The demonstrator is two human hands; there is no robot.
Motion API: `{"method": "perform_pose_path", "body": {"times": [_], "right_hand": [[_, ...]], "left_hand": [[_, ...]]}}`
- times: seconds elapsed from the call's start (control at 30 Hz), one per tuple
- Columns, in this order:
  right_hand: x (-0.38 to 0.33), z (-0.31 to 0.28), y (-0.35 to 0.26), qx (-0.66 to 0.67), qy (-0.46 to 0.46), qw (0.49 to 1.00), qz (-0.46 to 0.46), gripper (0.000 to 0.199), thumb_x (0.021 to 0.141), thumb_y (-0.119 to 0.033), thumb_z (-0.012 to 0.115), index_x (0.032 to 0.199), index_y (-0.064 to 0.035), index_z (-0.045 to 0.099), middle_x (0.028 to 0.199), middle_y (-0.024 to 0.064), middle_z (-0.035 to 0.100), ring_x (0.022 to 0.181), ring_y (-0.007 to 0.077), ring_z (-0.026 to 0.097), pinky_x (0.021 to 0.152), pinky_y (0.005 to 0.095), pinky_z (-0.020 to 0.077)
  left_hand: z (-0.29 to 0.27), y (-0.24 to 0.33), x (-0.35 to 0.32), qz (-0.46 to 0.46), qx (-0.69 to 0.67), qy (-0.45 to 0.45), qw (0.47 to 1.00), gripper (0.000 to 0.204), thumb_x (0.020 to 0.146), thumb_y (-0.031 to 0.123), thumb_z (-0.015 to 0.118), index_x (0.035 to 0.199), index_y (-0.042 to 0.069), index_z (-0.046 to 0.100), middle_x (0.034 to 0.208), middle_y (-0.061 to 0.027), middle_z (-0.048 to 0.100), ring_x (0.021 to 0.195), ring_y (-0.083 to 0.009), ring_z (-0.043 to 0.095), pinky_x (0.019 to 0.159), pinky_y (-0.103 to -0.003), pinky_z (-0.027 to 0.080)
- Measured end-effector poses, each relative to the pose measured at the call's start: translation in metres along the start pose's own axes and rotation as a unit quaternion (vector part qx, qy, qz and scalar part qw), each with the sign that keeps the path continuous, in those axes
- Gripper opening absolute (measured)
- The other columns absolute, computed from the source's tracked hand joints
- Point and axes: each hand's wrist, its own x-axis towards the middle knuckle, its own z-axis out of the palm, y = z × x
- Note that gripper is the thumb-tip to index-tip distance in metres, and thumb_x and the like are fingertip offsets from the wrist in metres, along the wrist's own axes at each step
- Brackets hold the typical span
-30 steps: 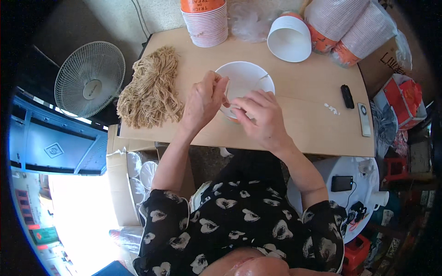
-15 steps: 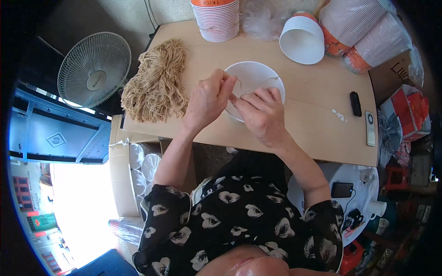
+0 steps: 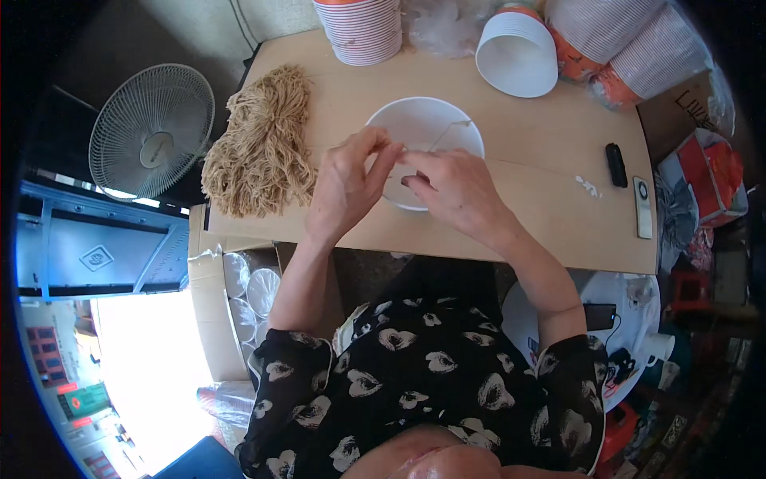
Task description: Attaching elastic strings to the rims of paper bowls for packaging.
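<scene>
A round white bowl [image 3: 423,116] stands on the table, and both my hands meet over its near part. My left hand [image 3: 345,184] is closed, thumb and index fingertips pinched together. The index fingertip of my right hand [image 3: 463,191] touches that pinch; its thumb points inward below, and its other fingers are curled. A thin pale strand [image 3: 437,142] rises from behind my right hand across the bowl's inside, with a wider beige end near the far right rim. What lies right between the fingertips is too small to make out. Left of the bowl lies a thick bundle of beige strings [image 3: 263,148].
Stacked paper tubs [image 3: 359,32], a tipped white tub [image 3: 519,60] and bagged tubs [image 3: 654,60] line the back. White scraps [image 3: 589,187], a black object [image 3: 615,165] and a silver remote-like object [image 3: 642,207] lie at the right. A fan [image 3: 152,132] stands left.
My hands have drawn together, fingertips now meeting. My right hand has turned, its thumb now showing below the index finger. The strand between the hands no longer shows as a loop. The view has shifted slightly.
</scene>
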Motion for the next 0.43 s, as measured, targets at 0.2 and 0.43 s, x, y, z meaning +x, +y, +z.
{"method": "perform_pose_path", "body": {"times": [0.2, 0.43], "right_hand": [[0.015, -0.001, 0.003, 0.031, -0.116, 0.992, 0.042, 0.017, 0.084, -0.022, 0.068, 0.088, -0.0066, 0.070, 0.074, 0.0163, 0.069, 0.075, 0.0353, 0.069, 0.069, 0.0471, 0.0531], [0.024, 0.016, 0.003, -0.022, -0.177, 0.983, 0.050, 0.023, 0.081, -0.030, 0.072, 0.090, -0.0089, 0.074, 0.071, 0.0156, 0.069, 0.073, 0.0338, 0.069, 0.068, 0.0469, 0.0534]], "left_hand": [[0.003, -0.013, 0.000, 0.036, -0.024, 0.049, 0.998, 0.012, 0.092, 0.009, 0.068, 0.096, -0.002, 0.066, 0.101, -0.0178, 0.073, 0.107, -0.0338, 0.069, 0.087, -0.040, 0.054], [0.005, -0.012, 0.001, 0.008, -0.039, 0.036, 0.999, 0.013, 0.093, 0.011, 0.068, 0.095, -0.002, 0.067, 0.102, -0.0173, 0.073, 0.109, -0.0313, 0.069, 0.088, -0.038, 0.054]]}}
